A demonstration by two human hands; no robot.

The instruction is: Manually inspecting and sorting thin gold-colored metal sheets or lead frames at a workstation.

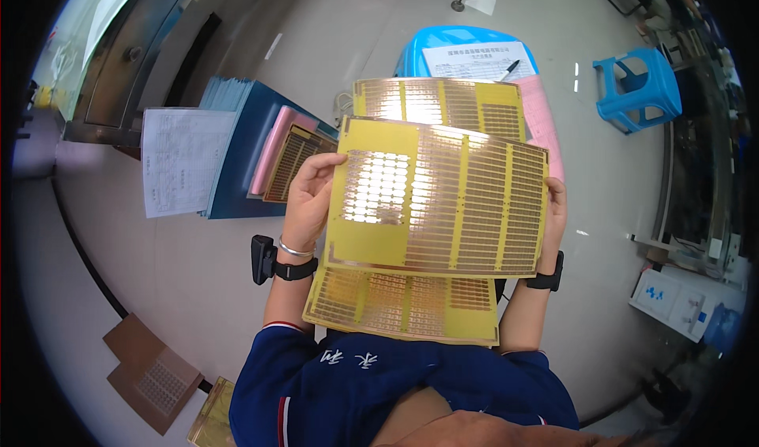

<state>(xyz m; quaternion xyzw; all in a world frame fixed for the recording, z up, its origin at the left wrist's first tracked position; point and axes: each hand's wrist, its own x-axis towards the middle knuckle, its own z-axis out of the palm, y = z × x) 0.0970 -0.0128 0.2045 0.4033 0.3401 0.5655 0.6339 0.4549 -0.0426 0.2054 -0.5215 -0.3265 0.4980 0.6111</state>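
A yellow circuit board panel with rows of copper patterns is held up in front of me, slightly tilted. My left hand pinches its left edge, thumb and fingers closed on it. On the opposite edge, my right hand grips the same panel, with part of the fingers hidden behind it. A second yellow panel lies below on my lap, partly covered. Beyond, another panel rests on pink sheeting over a blue stool.
A printed form and a black pen lie on the stool's far side. To the left, a dark blue container holds pink-wrapped panels and papers. Another blue stool stands at far right. Brown boards lie at lower left.
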